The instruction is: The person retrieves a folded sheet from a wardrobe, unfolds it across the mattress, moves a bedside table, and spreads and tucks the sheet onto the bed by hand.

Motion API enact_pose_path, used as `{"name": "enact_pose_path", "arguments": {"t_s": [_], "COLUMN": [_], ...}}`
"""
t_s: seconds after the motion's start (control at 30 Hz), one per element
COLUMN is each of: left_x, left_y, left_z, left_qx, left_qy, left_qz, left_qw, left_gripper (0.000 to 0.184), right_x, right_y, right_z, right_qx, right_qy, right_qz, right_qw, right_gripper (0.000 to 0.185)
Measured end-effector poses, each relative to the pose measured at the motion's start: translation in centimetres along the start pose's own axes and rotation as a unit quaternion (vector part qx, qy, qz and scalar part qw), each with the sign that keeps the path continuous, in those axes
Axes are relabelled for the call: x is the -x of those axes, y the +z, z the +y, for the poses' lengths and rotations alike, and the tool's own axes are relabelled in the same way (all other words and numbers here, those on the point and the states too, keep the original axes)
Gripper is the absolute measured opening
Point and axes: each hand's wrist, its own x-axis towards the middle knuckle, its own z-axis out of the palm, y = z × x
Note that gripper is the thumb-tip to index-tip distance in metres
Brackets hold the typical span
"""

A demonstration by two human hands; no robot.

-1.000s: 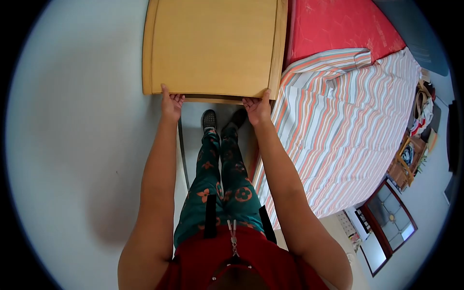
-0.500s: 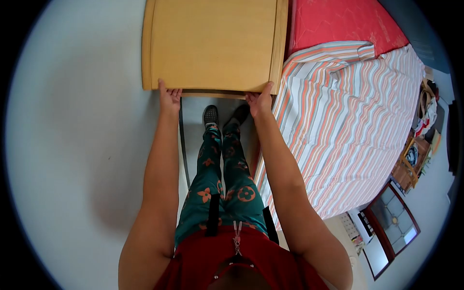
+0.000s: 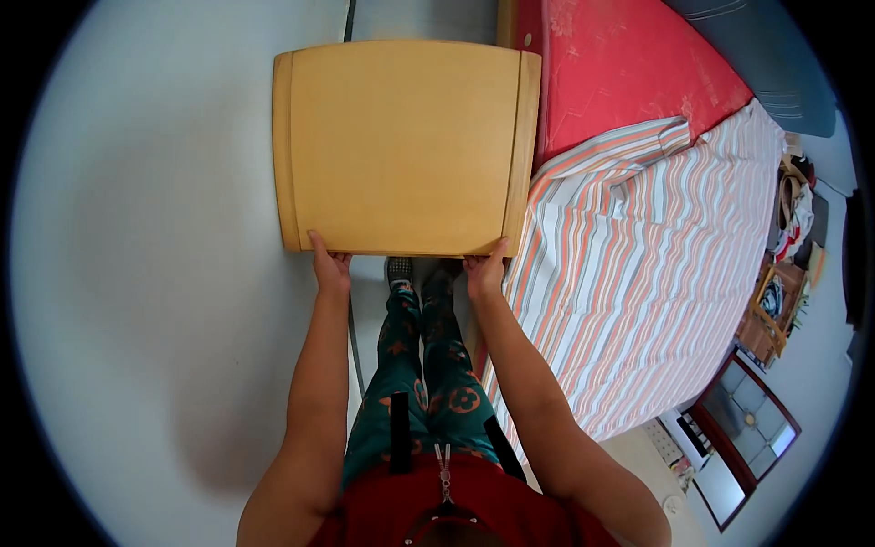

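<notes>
Two hands [image 3: 332, 270], one wooden cabinet [image 3: 406, 150], one red mattress [image 3: 629, 73], one striped sheet [image 3: 629, 283], two shoes [image 3: 399, 268].

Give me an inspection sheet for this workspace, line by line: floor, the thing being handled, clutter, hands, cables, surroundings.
Surface: smooth pale grey floor, partly hidden.
Job's things: boxy yellow-brown wooden cabinet, close beside a red patterned mattress; contact unclear.
Clutter: multicoloured heap of mixed items, far right, too small to sort.
Hands: left hand and right hand grip the cabinet's near edge, thumbs on top.
Cables: nothing seen for certain; the thin dark line at the wall's foot may be trim.
Surroundings: plain white wall left; orange, white and grey striped sheet right.
</notes>
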Motion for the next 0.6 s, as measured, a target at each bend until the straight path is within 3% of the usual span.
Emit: {"name": "enact_pose_path", "arguments": {"t_s": [0.2,0.6], "left_x": [-3.6,-3.2], "left_y": [1.1,2.6], "left_z": [0.6,0.8], "left_qx": [-0.028,0.007], "left_qy": [-0.001,-0.004], "left_qz": [-0.018,-0.004], "left_qw": [0.999,1.0], "left_gripper": [0.056,0.055], "right_x": [-1.5,-1.6], "right_y": [2.7,3.3], "right_z": [-1.8,-2.7], "right_qx": [0.024,0.017], "right_qy": [-0.016,0.009], "right_qz": [0.014,0.02], "right_qw": [0.999,1.0], "right_gripper": [0.07,0.073]}}
